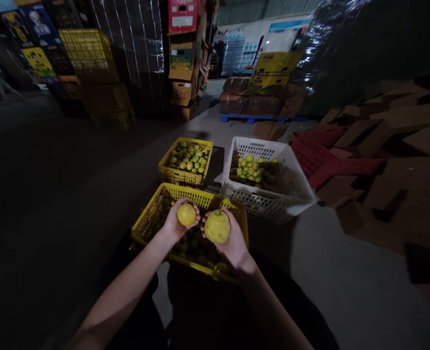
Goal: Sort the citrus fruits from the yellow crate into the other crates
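Observation:
Above the near yellow crate point(145, 226), my left hand point(172, 224) holds a small round yellow fruit point(186, 214). Beside it, my right hand point(235, 243) is closed round a larger yellow fruit point(217, 226) with a greenish, spotted skin. The two fruits are close together but apart. Darker fruits point(196, 245) lie in shadow in the crate under my hands. Behind it stands a smaller yellow crate point(185, 178) full of green and yellow fruits point(190, 158). At the right, a white crate point(297, 187) holds more yellow-green fruits point(250, 167).
A red crate point(315, 158) lies beside a heap of flattened cardboard point(400, 184) on the right. Stacked boxes point(181, 58) and yellow crates point(89, 53) stand at the back. A blue pallet point(251, 118) bears boxes behind the white crate.

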The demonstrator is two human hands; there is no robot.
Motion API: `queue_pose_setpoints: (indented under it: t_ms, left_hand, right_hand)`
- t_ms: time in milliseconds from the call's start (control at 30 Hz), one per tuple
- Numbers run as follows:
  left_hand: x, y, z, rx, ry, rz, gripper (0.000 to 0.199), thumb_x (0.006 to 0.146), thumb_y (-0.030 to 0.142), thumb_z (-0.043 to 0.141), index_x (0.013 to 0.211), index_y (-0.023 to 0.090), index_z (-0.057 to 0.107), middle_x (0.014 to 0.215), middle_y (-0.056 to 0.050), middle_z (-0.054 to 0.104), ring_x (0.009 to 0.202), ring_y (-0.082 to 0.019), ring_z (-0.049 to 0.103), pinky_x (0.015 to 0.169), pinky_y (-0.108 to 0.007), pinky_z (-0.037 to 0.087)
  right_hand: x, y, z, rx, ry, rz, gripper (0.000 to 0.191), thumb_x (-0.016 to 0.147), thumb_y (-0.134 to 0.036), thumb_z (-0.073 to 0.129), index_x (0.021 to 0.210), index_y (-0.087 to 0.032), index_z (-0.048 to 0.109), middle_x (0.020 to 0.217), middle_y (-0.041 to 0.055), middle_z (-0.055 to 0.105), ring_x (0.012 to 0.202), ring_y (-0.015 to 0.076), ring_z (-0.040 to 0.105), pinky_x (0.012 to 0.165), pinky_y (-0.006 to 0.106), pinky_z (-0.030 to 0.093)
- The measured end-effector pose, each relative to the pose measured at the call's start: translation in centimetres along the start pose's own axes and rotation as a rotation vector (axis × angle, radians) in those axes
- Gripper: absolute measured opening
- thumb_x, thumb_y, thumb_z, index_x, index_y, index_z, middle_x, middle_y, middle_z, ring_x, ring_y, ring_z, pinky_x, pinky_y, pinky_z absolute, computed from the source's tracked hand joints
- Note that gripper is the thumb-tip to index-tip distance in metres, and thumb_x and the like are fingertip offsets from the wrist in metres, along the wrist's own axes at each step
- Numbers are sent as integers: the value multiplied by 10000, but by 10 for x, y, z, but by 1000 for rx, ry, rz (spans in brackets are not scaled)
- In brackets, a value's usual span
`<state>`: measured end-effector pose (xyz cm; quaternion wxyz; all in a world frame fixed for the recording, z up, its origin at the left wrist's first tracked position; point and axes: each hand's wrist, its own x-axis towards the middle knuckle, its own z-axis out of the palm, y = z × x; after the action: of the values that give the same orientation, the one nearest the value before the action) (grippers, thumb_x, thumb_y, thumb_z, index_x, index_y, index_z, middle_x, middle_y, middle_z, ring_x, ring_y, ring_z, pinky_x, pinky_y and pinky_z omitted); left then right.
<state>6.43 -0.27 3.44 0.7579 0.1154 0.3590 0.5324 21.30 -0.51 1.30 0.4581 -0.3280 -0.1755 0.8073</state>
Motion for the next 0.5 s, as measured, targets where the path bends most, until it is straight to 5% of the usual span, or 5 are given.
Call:
queue_pose_setpoints:
  t_ms: [300, 500]
  left_hand:
    - [-3, -4, -2, 251, -195, 24, 438, 787, 383, 404, 463, 140, 569, 444, -94, 538, 434, -176, 531, 392, -254, 391]
    - [-1, -4, -3, 137, -116, -25, 415, 830, 358, 372, 561, 137, 598, 451, -79, 535, 402, -159, 507, 385, -245, 396]
  right_hand:
    - [-10, -2, 3, -472, -3, -481, 281, 738, -438, 689, 619, -183, 698, 680, 40, 692, 671, 177, 641, 603, 261, 502]
    - [-6, 0, 4, -271, 28, -348, 240, 749, -428, 691, 671, -202, 688, 665, 30, 692, 716, 198, 667, 617, 277, 539]
